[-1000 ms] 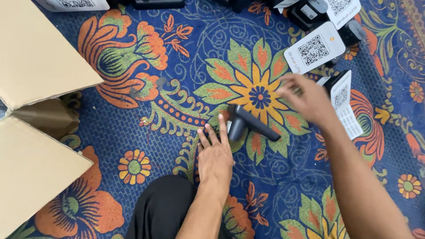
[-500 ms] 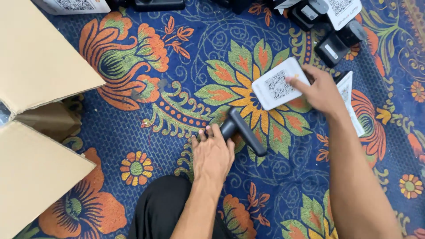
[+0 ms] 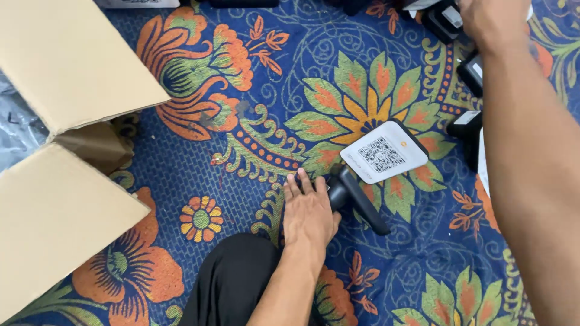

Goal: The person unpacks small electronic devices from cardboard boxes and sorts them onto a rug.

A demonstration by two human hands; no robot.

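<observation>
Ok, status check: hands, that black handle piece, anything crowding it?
Left hand flat on carpet, touching black handle device. Right hand at top edge, fingers out of frame, grip unclear. White coded card overlaps the device's top end. Cardboard box open at left, apart.

The left hand [image 3: 310,212] lies flat on the flowered carpet [image 3: 241,151], its thumb against a black stand [image 3: 356,196] carrying a white code card [image 3: 383,151]. The right hand [image 3: 492,21] reaches far up among black devices [image 3: 468,130]. Cardboard box flaps [image 3: 66,60] lie left.

Two hands show: the left hand [image 3: 309,211] and the right hand [image 3: 492,21]. One white code card [image 3: 384,151], one black handle stand [image 3: 356,196], two cardboard flaps [image 3: 66,57], three dark devices [image 3: 468,127] at right.
</observation>
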